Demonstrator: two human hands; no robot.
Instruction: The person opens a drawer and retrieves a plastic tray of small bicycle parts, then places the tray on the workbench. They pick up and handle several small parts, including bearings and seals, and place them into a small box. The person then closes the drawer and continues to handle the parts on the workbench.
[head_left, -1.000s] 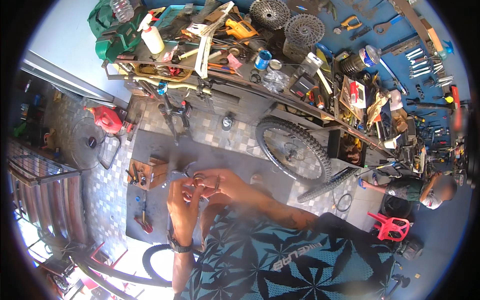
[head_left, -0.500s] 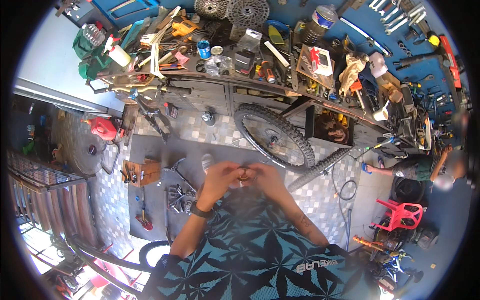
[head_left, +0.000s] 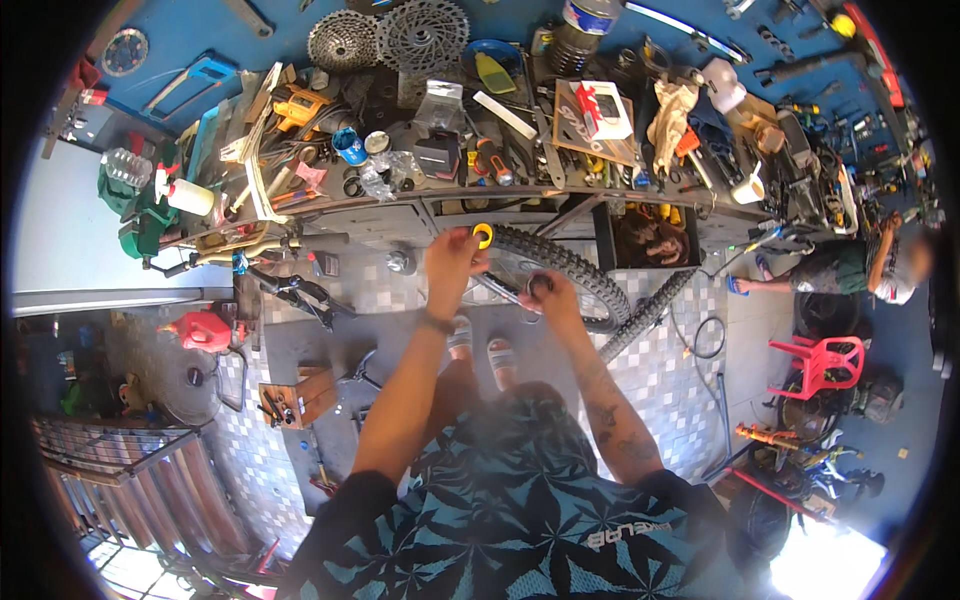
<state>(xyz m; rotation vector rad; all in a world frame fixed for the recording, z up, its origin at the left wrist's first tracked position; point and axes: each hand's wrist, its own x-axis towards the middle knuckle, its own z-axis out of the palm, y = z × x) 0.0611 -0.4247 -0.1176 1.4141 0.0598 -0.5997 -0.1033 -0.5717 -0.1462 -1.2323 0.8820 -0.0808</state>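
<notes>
My left hand [head_left: 452, 262] is raised toward the workbench, fingers closed on a small yellow ring with a dark centre [head_left: 483, 236], perhaps a tape roll. Lower and to the right, my right hand [head_left: 556, 303] is closed round a small dark round piece [head_left: 541, 286] whose kind I cannot make out. The two hands are apart. Beyond them a bicycle wheel with a knobbly tyre [head_left: 572, 257] leans against the bench front, partly hidden by my hands. A second knobbly tyre [head_left: 650, 315] stands to its right.
The workbench [head_left: 385, 212] is crowded with tools, a blue can [head_left: 349, 146], a spray bottle [head_left: 185, 193] and a red-and-white box [head_left: 604, 110]. An open drawer [head_left: 650, 240] juts out. A wooden box [head_left: 300, 397] is on the floor. At right are a person [head_left: 850, 262] and a red chair [head_left: 820, 365].
My hands, earlier together near my body, have separated and reached forward toward the bench. The yellow ring now shows clearly in the left one. The view has shifted, and the bench appears nearer.
</notes>
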